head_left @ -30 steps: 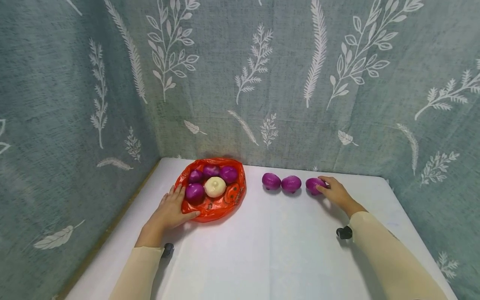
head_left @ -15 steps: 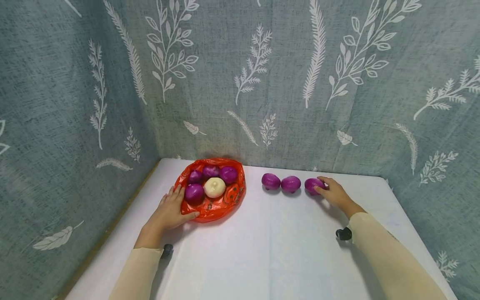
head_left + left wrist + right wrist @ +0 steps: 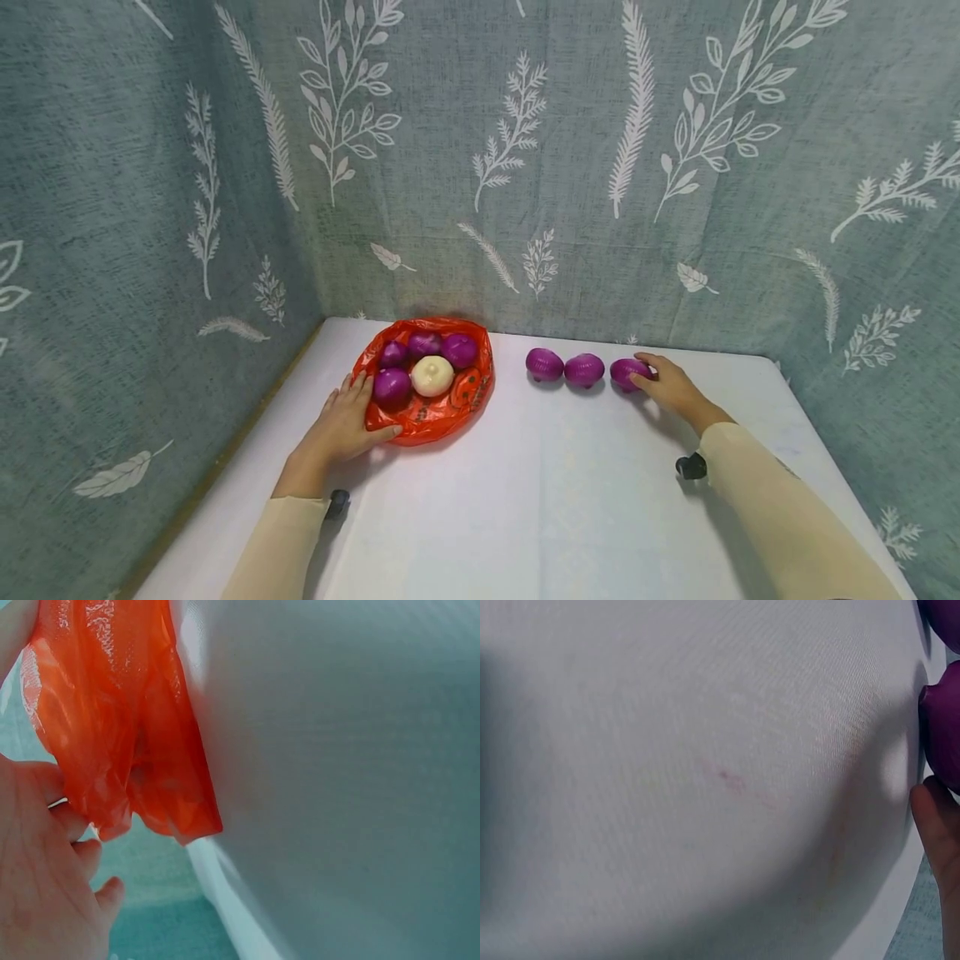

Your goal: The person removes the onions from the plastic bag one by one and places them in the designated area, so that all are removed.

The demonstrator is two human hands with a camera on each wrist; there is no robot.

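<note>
Eleven o'clock: our red bag (image 3: pixel 423 432) held four purple onions (image 3: pixel 392 389), one white onion (image 3: pixel 432 376), its print (image 3: pixel 422 411) unreadable! Our left hand (image 3: pixel 341 425), thumb and fingers apart, touched the bag's eight-o'clock side; one o'clock, our right hand (image 3: pixel 670 387) pinched a loose onion (image 3: pixel 624 375).

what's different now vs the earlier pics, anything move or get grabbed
Very little: the right hand and the purple onion it holds seem to have edged slightly left, narrowing the gap to the middle onion. Nothing was newly taken hold of or let go. The left hand stays against the red bag; the other loose onion looks unmoved.
</note>
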